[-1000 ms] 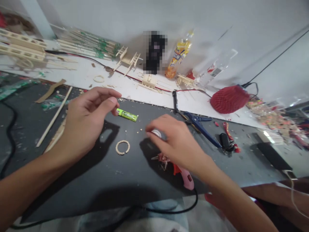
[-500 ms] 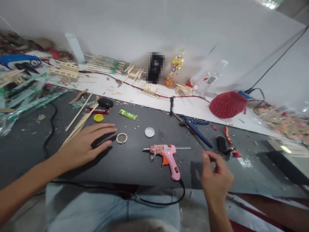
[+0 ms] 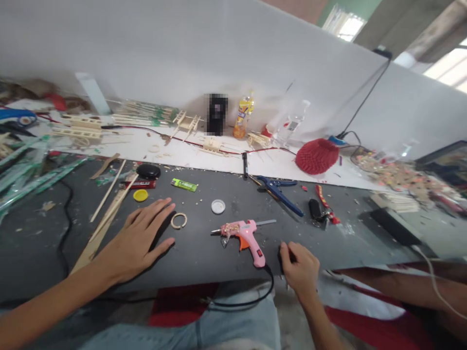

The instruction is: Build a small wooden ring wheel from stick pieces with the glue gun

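1. While the left hand (image 3: 140,243) spreads open, seemingly empty, rest it lightly.
2. Right hand (image 3: 301,266): loosely curled; whether holding anything, I cannot tell.
3. Pink glue gun (image 3: 248,236): between the hands; avoid its nozzle (image 3: 216,232).
4. Pale ring (image 3: 172,221): just beside left hand; handle gently.

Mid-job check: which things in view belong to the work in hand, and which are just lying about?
Likely in use, being nearest the hands:
pale ring, beside the left hand
pink glue gun, beside the right hand

Probably just lying about:
yellow lid
drink bottle
green lighter
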`<state>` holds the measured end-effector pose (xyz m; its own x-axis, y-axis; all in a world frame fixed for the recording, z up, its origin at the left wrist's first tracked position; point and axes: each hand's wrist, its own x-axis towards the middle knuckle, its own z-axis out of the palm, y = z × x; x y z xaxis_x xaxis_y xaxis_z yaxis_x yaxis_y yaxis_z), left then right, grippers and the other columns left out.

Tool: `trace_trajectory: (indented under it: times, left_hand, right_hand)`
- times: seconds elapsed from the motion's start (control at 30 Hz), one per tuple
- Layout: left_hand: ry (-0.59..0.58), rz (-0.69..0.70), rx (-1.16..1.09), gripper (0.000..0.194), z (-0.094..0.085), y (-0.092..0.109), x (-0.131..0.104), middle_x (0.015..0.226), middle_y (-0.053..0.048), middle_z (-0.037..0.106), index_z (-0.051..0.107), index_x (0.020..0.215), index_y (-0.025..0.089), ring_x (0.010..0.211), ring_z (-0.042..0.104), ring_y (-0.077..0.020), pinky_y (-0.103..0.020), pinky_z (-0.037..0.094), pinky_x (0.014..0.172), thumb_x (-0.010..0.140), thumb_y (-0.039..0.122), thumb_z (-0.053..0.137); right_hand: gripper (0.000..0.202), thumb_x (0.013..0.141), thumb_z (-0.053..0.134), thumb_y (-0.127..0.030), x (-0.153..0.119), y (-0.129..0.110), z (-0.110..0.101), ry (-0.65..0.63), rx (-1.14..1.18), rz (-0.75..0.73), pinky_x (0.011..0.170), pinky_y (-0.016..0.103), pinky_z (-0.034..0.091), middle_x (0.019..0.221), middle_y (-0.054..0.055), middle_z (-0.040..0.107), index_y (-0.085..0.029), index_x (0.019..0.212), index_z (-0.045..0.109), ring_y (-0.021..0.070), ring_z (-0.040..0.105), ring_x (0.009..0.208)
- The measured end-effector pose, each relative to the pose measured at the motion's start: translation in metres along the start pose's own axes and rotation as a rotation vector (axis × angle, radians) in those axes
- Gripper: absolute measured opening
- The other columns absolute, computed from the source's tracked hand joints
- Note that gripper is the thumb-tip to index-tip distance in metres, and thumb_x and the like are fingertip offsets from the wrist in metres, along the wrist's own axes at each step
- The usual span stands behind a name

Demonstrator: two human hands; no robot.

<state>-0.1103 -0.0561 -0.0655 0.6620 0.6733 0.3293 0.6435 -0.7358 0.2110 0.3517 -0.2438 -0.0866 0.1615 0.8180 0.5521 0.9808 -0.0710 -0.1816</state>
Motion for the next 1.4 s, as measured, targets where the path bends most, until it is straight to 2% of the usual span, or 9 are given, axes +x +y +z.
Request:
trace_trajectory:
  times: [0.1,0.23,0.4,0.53,0.73,0.9,1.0,1.2,1.4]
  left_hand:
    - [0.010,0.039,0.025,0.079,0.000,0.002,0.001,0.181,-0.018,0.055,0.023,0.186,0.031,0.162,0.058,-0.0427,-0.059,0.043,0.131,0.116,0.055,0.050]
    - [0.031,0.117,0.060,0.083,-0.004,0.005,0.004,0.180,-0.025,0.053,0.017,0.188,0.025,0.160,0.058,-0.0483,-0.064,0.040,0.130,0.117,0.051,0.051]
    - [0.022,0.250,0.040,0.083,-0.010,0.010,0.011,0.185,-0.017,0.051,0.017,0.188,0.032,0.166,0.054,-0.0429,-0.061,0.028,0.139,0.115,0.035,0.055]
    - [0.045,0.270,-0.001,0.079,-0.011,0.010,0.015,0.181,-0.016,0.056,0.025,0.186,0.032,0.163,0.058,-0.0426,-0.060,0.033,0.137,0.113,0.034,0.056]
    - [0.111,0.196,-0.061,0.065,-0.012,-0.001,0.009,0.152,-0.009,0.077,0.050,0.168,0.039,0.132,0.078,-0.0414,-0.058,0.059,0.112,0.107,0.048,0.070]
    - [0.118,0.165,-0.095,0.037,-0.020,-0.005,0.012,0.136,-0.010,0.077,0.072,0.139,0.025,0.120,0.076,-0.0307,-0.053,0.065,0.107,0.111,0.048,0.073]
    - [0.060,0.177,-0.102,0.028,-0.025,-0.005,0.018,0.135,-0.010,0.078,0.075,0.133,0.020,0.120,0.077,-0.0291,-0.054,0.066,0.107,0.111,0.038,0.076]
    - [-0.009,0.231,-0.118,0.029,-0.025,-0.012,0.033,0.134,-0.010,0.078,0.076,0.132,0.020,0.115,0.078,-0.0275,-0.051,0.068,0.102,0.111,0.040,0.077]
    - [-0.024,0.326,-0.157,0.023,-0.020,-0.021,0.045,0.129,-0.009,0.079,0.077,0.126,0.019,0.111,0.078,-0.0252,-0.047,0.069,0.097,0.111,0.036,0.077]
  right_hand:
    - [0.032,0.115,0.073,-0.044,-0.005,0.008,0.001,-0.049,-0.014,-0.018,0.064,0.028,0.057,0.080,-0.005,0.066,-0.019,0.095,0.070,0.0126,0.061,0.064]
    - [0.025,0.115,0.075,-0.043,-0.009,0.012,0.003,-0.110,-0.032,0.007,0.071,0.031,0.065,0.098,0.001,0.076,-0.018,0.113,0.076,0.0149,0.071,0.075]
    - [0.024,0.114,0.076,-0.041,-0.010,0.015,0.006,-0.183,-0.072,0.062,0.080,0.036,0.069,0.113,0.005,0.079,-0.018,0.124,0.076,0.0185,0.076,0.088]
    - [0.025,0.114,0.076,-0.040,-0.009,0.017,0.005,-0.252,-0.092,0.054,0.082,0.037,0.070,0.117,0.006,0.080,-0.018,0.127,0.076,0.0195,0.078,0.091]
    - [0.023,0.114,0.076,-0.039,-0.006,0.015,0.002,-0.292,-0.103,0.039,0.080,0.036,0.069,0.110,0.005,0.079,-0.018,0.121,0.077,0.0181,0.077,0.086]
    - [0.022,0.114,0.076,-0.040,-0.001,0.014,0.000,-0.325,-0.103,0.041,0.079,0.035,0.068,0.106,0.003,0.079,-0.018,0.117,0.077,0.0174,0.075,0.084]
    - [0.023,0.115,0.075,-0.041,0.003,0.014,0.000,-0.335,-0.092,0.045,0.076,0.034,0.067,0.101,0.002,0.078,-0.018,0.114,0.077,0.0167,0.074,0.080]
    - [0.030,0.115,0.074,-0.044,0.009,0.009,-0.005,-0.306,-0.013,0.019,0.069,0.031,0.062,0.085,-0.002,0.071,-0.018,0.099,0.073,0.0144,0.068,0.070]
    - [0.059,0.118,0.065,-0.048,0.027,-0.007,-0.023,-0.149,0.109,0.038,0.049,0.023,0.041,0.056,-0.011,0.042,-0.024,0.067,0.048,0.0103,0.047,0.047]
